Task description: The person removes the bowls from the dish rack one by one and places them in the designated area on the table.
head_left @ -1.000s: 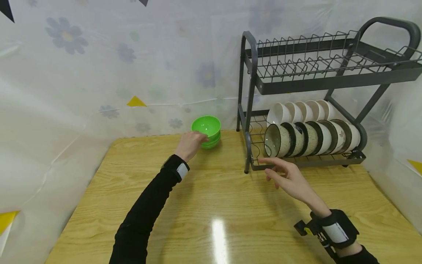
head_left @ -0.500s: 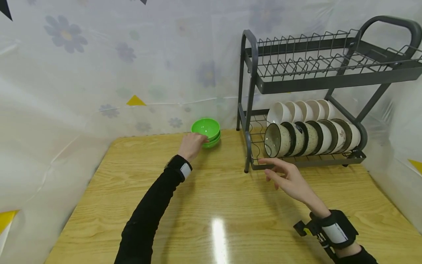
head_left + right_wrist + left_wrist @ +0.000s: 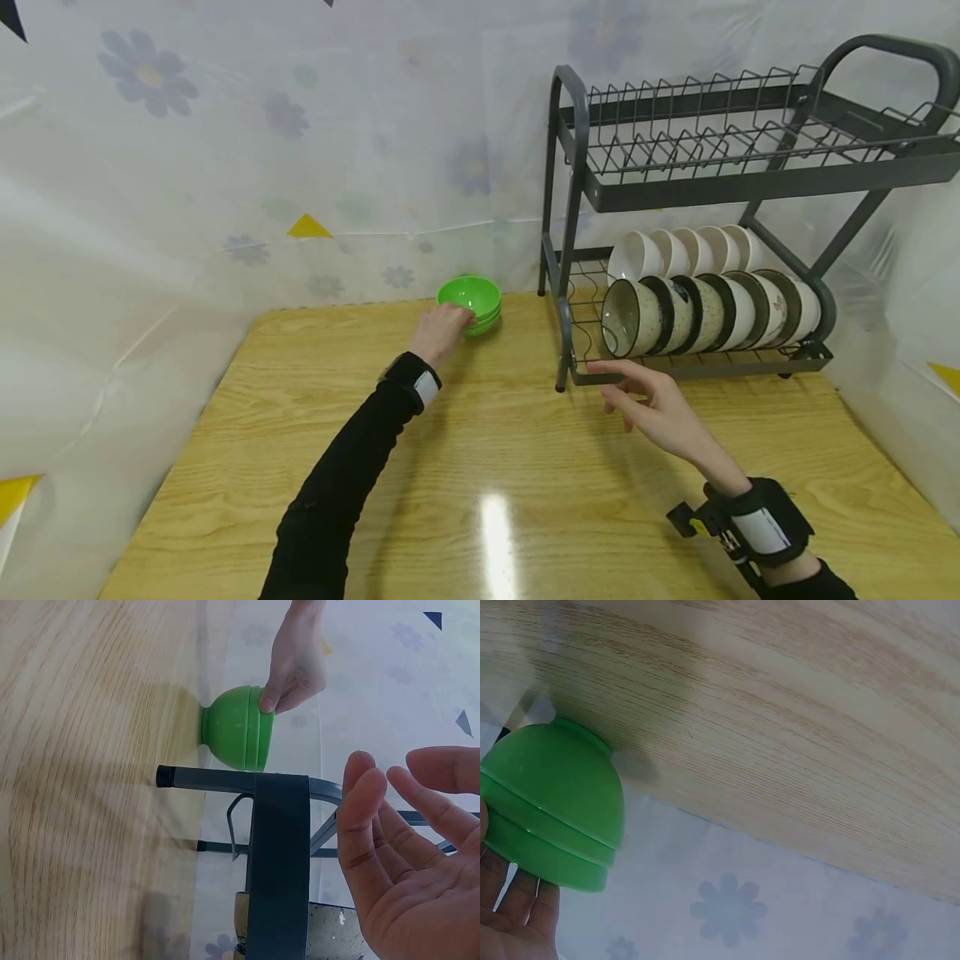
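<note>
A stack of nested green bowls (image 3: pixel 489 318) stands upright on the table near its back edge. My left hand (image 3: pixel 441 333) holds the top bowl by its near rim. In the right wrist view the thumb of that hand (image 3: pixel 296 671) lies on the outside of the rim. The left wrist view has the stack (image 3: pixel 555 776) at its left, with the fingers at the rim. My right hand (image 3: pixel 660 408) hovers over the table before the dish rack, fingers loosely bent and holding nothing; its palm side (image 3: pixel 420 885) shows in the right wrist view.
To the right stands a dark two-tier dish rack (image 3: pixel 750 190). Its lower tier carries a row of white bowls (image 3: pixel 634 257) behind a row of dark-rimmed patterned bowls (image 3: pixel 634 321). A flowered plastic sheet (image 3: pixel 337 125) hangs behind the wooden table (image 3: pixel 465 467).
The top green bowl has come down and sits deeper in the stack, my left hand moving slightly with it. My right hand has stayed nearly still.
</note>
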`<state>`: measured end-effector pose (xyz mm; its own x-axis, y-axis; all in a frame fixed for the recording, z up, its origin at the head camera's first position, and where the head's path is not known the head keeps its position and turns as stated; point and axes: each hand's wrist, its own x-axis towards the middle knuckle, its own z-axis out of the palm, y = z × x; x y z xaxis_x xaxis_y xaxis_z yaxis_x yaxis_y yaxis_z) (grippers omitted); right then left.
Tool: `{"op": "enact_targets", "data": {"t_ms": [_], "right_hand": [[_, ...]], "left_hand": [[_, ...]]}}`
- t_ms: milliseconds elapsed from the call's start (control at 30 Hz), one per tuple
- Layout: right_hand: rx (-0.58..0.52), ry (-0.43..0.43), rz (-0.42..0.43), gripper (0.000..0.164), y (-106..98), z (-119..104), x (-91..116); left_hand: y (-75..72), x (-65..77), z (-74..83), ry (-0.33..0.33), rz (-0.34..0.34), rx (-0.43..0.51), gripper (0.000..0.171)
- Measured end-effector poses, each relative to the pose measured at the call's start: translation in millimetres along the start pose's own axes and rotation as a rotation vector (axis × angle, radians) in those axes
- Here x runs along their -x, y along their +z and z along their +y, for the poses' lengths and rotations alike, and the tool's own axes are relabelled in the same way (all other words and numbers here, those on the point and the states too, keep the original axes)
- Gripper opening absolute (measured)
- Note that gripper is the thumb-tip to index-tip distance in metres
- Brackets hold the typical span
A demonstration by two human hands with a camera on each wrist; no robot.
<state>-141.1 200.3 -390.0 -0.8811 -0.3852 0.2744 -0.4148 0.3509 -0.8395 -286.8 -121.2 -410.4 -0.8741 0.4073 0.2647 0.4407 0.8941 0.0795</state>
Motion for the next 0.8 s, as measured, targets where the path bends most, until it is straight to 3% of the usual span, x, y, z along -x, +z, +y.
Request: {"op": "enact_targets", "data": {"t_ms": [133, 233, 400, 600, 800], "right_hand": [[-0.001, -0.003, 0.0, 0.035, 0.0, -0.3, -0.4], [-0.003, -0.014, 0.006, 0.034, -0.4, -0.8, -0.3], [0.005, -0.033, 0.026, 0.033, -1.9, -1.4, 0.3], [0.032, -0.061, 0.057, 0.032, -4.4, -2.3, 0.8], [0.074, -0.156, 0.141, 0.031, -7.9, -3.1, -0.5]], "left_hand": [[0.1, 4.3, 2.7, 0.014, 0.023, -0.022, 0.024], [3.5, 9.1, 4.5, 0.046, 0.044, -0.05, 0.038], [2.6, 15.8, 11.1, 0.07, -0.004, -0.048, 0.049], [-1.2, 24.0, 17.2, 0.047, -0.018, -0.071, 0.054], [-5.0, 35.0, 21.0, 0.039, -0.015, -0.074, 0.056]]}}
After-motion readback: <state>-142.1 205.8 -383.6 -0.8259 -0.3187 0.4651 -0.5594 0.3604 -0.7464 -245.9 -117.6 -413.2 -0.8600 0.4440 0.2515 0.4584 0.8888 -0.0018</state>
